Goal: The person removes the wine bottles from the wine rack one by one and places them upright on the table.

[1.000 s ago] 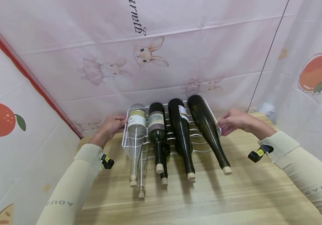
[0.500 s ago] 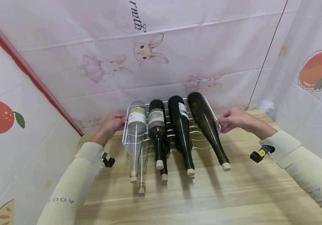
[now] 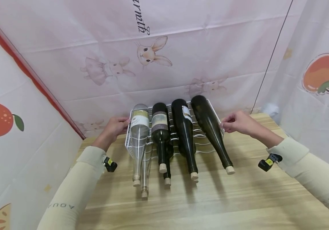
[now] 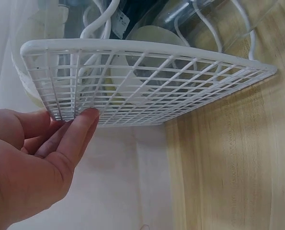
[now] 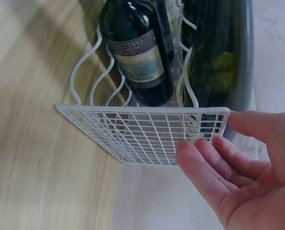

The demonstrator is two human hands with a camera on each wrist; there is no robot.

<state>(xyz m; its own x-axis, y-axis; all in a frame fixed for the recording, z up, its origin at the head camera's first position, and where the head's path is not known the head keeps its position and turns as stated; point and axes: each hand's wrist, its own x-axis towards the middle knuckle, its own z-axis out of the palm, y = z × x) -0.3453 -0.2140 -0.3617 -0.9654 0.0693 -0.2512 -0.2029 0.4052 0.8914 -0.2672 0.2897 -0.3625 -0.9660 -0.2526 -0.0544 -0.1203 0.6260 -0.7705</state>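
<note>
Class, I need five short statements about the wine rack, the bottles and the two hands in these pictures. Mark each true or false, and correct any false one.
1. The left hand and the right hand are at opposite sides of the white wire wine rack. True.
2. The top row holds four bottles. True.
3. All the bottles in that row stand upright. False: they lie with their necks toward the person.
4. The clear glass bottle in that row is the one nearest the left hand. True.
5. The top-row bottle nearest the right hand has no stopper. False: a cork closes its neck.
</note>
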